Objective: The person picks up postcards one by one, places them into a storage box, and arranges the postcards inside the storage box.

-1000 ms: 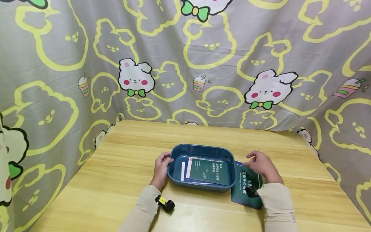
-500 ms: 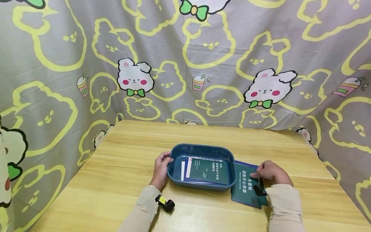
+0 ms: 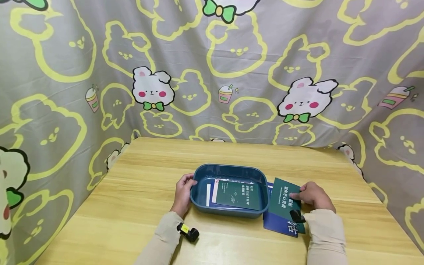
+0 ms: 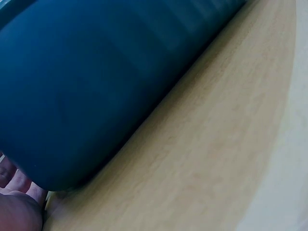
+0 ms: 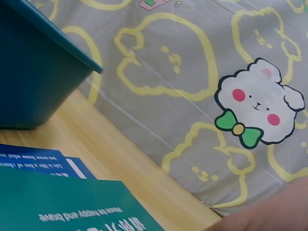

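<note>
A dark blue plastic basin point(image 3: 228, 212) rests on the table, its long side towards me. My left hand point(image 3: 183, 194) grips its left end, the thumb over the rim; the left wrist view shows fingers point(image 4: 19, 183) beside the basin's outer wall point(image 4: 91, 82). Right of the basin, my right hand point(image 3: 317, 197) pinches the right edge of a dark green card point(image 3: 281, 197) with white lettering. That card is raised at a slant over a blue card point(image 3: 279, 223). The right wrist view shows the green card point(image 5: 62, 202) in front of blue cards point(image 5: 33, 161).
Inside the basin lie a green card point(image 3: 236, 197) with a planet drawing and other cards partly beneath it. Another green card point(image 3: 301, 228) peeks out under the right-hand pile. A wooden table point(image 3: 159, 158) backs onto a grey patterned curtain point(image 3: 195, 129).
My right hand has moved to the pile's right edge and taken hold of the top green card. The card has come up and away, uncovering the blue one. My left hand stays on the basin.
</note>
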A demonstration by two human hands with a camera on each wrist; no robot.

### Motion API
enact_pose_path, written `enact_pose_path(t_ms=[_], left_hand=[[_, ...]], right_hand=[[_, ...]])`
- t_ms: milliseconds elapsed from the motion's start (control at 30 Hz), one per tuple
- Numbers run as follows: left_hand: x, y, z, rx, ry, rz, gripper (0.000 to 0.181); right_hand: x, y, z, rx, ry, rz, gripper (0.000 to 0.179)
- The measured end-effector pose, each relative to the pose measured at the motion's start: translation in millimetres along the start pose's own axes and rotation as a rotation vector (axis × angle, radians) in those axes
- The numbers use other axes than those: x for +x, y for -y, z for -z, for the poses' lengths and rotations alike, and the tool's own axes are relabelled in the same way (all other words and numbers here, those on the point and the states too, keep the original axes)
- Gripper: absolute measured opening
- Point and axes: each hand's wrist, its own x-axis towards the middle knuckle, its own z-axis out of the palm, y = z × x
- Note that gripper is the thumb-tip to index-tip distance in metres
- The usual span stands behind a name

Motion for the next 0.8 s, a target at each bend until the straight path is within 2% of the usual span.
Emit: enact_pose_path(t_ms=[100, 200, 300, 433, 533, 800], left_hand=[[0.5, 1.0, 0.4, 0.003, -0.001, 0.001, 0.033], [0.6, 1.2, 0.8, 0.005, -0.003, 0.0, 0.033], [0.6, 1.3, 0.8, 0.005, -0.004, 0.0, 0.033], [0.5, 1.4, 0.2, 0.008, -0.004, -0.006, 0.033], [0.4, 1.1, -0.5, 0.002, -0.003, -0.011, 0.033], [0.4, 1.4, -0.1, -0.003, -0.002, -0.008, 0.032]], right_hand=[[1.2, -2.7, 1.1, -0.014, 0.033, -0.032, 0.046], [1.7, -2.4, 2.1, -0.019, -0.014, -0.054, 0.034], [0.1, -1.8, 3.8, -0.025, -0.058, -0.085, 0.042], [-3.0, -0.9, 6.4, -0.062, -0.023, -0.104, 0.055], [-3.6, -0.1, 6.9, -0.047, -0.006, -0.115, 0.062], [-0.7, -2.3, 5.4, -0.012, -0.009, -0.108, 0.067]])
